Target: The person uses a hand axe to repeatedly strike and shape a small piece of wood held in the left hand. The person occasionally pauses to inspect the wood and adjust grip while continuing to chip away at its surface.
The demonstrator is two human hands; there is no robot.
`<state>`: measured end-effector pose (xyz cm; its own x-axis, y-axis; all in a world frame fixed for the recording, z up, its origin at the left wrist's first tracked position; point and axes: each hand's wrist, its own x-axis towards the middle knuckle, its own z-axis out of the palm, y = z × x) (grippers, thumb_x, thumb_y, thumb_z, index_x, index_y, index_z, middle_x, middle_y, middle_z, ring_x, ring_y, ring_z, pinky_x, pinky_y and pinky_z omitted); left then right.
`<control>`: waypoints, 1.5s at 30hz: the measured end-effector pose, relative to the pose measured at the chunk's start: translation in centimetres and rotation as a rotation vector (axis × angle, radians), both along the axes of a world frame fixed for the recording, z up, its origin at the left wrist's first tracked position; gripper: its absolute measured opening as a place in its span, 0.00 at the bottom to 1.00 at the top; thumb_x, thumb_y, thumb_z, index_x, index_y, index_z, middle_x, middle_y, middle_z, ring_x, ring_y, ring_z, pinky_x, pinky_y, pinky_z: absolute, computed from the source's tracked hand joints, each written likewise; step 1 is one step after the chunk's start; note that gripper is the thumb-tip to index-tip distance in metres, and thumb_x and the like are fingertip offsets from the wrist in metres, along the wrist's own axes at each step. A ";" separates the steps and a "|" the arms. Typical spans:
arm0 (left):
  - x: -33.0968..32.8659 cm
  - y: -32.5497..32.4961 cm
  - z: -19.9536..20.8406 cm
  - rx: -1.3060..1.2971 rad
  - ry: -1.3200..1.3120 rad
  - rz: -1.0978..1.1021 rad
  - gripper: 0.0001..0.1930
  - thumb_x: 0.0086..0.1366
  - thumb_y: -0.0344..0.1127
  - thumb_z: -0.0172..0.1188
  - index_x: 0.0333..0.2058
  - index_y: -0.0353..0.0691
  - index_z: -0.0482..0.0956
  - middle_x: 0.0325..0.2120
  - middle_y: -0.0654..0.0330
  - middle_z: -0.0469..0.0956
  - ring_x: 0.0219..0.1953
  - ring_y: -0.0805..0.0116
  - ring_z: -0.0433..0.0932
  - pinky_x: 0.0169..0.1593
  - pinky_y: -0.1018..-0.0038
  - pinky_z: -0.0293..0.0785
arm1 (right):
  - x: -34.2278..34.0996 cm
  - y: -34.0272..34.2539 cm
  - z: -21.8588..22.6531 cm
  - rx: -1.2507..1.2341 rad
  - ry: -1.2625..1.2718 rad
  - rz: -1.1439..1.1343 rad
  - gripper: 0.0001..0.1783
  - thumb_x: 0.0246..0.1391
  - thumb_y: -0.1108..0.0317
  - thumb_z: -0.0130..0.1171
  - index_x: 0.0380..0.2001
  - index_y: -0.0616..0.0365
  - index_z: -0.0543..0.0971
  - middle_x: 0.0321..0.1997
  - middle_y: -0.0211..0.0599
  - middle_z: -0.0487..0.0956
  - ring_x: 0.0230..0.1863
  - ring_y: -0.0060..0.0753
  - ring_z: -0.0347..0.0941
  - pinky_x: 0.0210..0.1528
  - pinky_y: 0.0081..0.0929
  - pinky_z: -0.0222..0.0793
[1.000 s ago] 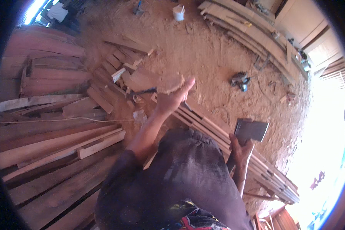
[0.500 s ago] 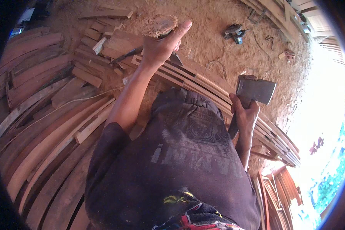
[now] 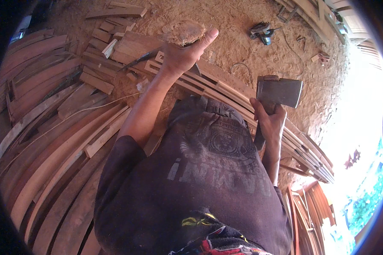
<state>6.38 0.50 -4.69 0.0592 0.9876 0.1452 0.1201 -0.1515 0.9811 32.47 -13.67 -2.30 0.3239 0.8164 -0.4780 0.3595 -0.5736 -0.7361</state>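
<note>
My left hand [image 3: 181,57] is wrapped round a brown, fibrous coconut [image 3: 185,32], thumb stretched along its right side. Part of the coconut is hidden by the hand. In my right hand [image 3: 271,121] is a hatchet [image 3: 281,92], gripped by its handle just below the broad grey head. The head is raised, its blade edge facing right. A dark, narrow strip [image 3: 138,60] reaches out left of my left hand, and a pointed dark piece shows below the palm; I cannot tell whether they are one thing.
Long wooden boards [image 3: 230,94] lie stacked crosswise before me. Curved planks [image 3: 51,157] fill the left side, with short wood blocks [image 3: 97,83] beyond them. A corded power tool [image 3: 261,32] rests on the shaving-covered ground [image 3: 225,25]. More timber [image 3: 312,208] stands at lower right.
My left hand and the coconut have shifted slightly right. The hatchet in my right hand has moved a little left and farther from me. Both grips stay the same.
</note>
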 end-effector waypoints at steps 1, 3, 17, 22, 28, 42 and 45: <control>0.0 -0.1 0.0 -0.012 0.017 -0.003 0.25 0.68 0.49 0.70 0.15 0.47 0.74 0.09 0.73 0.69 0.12 0.80 0.69 0.17 0.75 0.66 | -0.1 0.1 0.0 0.004 -0.001 0.002 0.19 0.52 0.56 0.77 0.33 0.63 0.84 0.20 0.30 0.79 0.21 0.20 0.71 0.25 0.23 0.64; 0.1 -0.1 0.0 0.013 0.041 -0.006 0.25 0.68 0.49 0.70 0.15 0.46 0.74 0.10 0.73 0.70 0.14 0.79 0.70 0.19 0.73 0.67 | -0.3 0.3 0.3 0.014 -0.003 0.007 0.19 0.51 0.56 0.77 0.33 0.63 0.84 0.20 0.30 0.79 0.21 0.20 0.71 0.25 0.23 0.64; 0.4 -1.4 -0.5 0.048 0.044 -0.111 0.14 0.68 0.41 0.68 0.25 0.42 0.82 0.18 0.68 0.78 0.22 0.74 0.76 0.28 0.70 0.72 | -5.0 7.2 9.2 0.604 -0.175 0.428 0.15 0.53 0.62 0.71 0.32 0.66 0.85 0.28 0.48 0.84 0.28 0.42 0.82 0.34 0.37 0.77; -0.5 -2.6 -1.5 0.244 0.208 -0.082 0.09 0.63 0.32 0.69 0.41 0.38 0.85 0.35 0.58 0.86 0.37 0.62 0.84 0.46 0.66 0.79 | -6.5 8.9 7.9 0.491 -0.301 0.691 0.14 0.50 0.65 0.68 0.26 0.68 0.81 0.27 0.60 0.81 0.29 0.62 0.81 0.35 0.48 0.78; -1.0 -3.4 -2.2 0.301 0.311 -0.089 0.13 0.62 0.32 0.70 0.46 0.37 0.85 0.41 0.55 0.87 0.45 0.58 0.85 0.52 0.63 0.79 | -7.3 7.8 10.3 0.645 -0.278 0.628 0.14 0.51 0.64 0.68 0.28 0.66 0.83 0.27 0.57 0.82 0.32 0.60 0.81 0.35 0.48 0.78; -0.9 -4.3 -3.4 0.550 0.272 0.039 0.21 0.57 0.27 0.73 0.50 0.38 0.82 0.47 0.55 0.85 0.49 0.57 0.83 0.55 0.61 0.77 | -8.0 7.1 6.1 0.691 -0.529 0.942 0.10 0.52 0.68 0.64 0.26 0.66 0.79 0.27 0.57 0.81 0.27 0.56 0.82 0.27 0.48 0.78; -0.8 -5.3 -3.9 0.503 0.224 -0.002 0.22 0.57 0.28 0.73 0.51 0.37 0.82 0.49 0.55 0.84 0.52 0.56 0.82 0.57 0.61 0.76 | -7.5 9.0 7.4 0.776 -0.441 0.941 0.10 0.52 0.69 0.62 0.26 0.67 0.78 0.28 0.56 0.81 0.26 0.59 0.80 0.28 0.50 0.77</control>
<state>5.56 -4.78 -8.62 0.1449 0.7997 0.5827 0.3168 -0.5954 0.7383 25.01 -4.66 5.13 -0.5144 0.8292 0.2186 0.6847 0.5507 -0.4775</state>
